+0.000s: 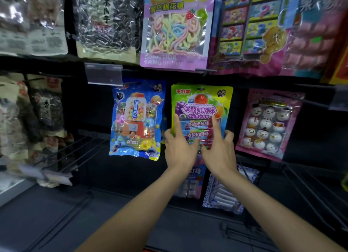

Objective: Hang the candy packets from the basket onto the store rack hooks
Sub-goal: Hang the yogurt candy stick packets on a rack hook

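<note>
**Forearms up from 6 o'clock, green packet [202, 99] at the rack**

Left forearm [131, 214] and right forearm [282, 219] stretch from the bottom of the view toward the centre, where both hands are on the lower half of the green packet. Left hand [179, 150] has its thumb hooked round the packet's 9 o'clock edge and its index finger laid flat up the front. Right hand [219, 154] mirrors that at the 3 o'clock edge. So both grips are clamped on the packet, not loose.

My guess is the flat index fingers are there to stop the floppy bag folding while the hang hole at its 12 o'clock end lines up with the hook. Can't see the hook itself, the top of the bag covers it, so no idea if it's on yet. There may be more of the same packet stacked behind it, hard to say.

The packet is upright in the middle row, with a blue gumball packet [135, 120] at its 9 o'clock and a pink snowman packet [267, 123] at its 3 o'clock, and a gap on each side. A rope-candy packet [177, 29] hangs at 12 o'clock and a blue-and-white packet [222, 193] sits at 5 o'clock under the right wrist. The basket isn't in shot
</note>
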{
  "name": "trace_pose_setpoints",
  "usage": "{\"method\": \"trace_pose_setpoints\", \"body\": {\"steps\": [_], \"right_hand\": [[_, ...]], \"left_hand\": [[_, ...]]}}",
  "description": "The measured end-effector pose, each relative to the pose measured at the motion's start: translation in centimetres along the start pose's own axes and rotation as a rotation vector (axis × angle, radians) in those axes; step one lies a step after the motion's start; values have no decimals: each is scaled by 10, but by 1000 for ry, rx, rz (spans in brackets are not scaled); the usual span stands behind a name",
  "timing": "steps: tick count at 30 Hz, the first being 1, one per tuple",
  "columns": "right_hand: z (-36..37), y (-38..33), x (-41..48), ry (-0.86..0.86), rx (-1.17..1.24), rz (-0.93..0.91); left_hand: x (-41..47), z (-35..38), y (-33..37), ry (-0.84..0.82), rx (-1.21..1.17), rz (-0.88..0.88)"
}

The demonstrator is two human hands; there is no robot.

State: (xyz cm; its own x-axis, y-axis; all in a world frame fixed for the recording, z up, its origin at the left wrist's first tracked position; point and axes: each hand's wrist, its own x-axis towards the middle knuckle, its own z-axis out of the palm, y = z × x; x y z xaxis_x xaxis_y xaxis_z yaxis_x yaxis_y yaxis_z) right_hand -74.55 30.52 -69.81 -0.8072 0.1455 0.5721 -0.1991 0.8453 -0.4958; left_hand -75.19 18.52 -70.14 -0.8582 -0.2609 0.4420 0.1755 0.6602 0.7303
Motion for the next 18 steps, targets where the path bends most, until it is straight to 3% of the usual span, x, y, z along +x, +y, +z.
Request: {"method": "trace_pose_setpoints", "body": {"steps": [13,18], "right_hand": [[26,13,58,-50,16,105],[33,19,74,-94,19,79]], "left_hand": [[66,23,-5,-111,-66,-66],[83,31,-4,-129,91,-42]]}}
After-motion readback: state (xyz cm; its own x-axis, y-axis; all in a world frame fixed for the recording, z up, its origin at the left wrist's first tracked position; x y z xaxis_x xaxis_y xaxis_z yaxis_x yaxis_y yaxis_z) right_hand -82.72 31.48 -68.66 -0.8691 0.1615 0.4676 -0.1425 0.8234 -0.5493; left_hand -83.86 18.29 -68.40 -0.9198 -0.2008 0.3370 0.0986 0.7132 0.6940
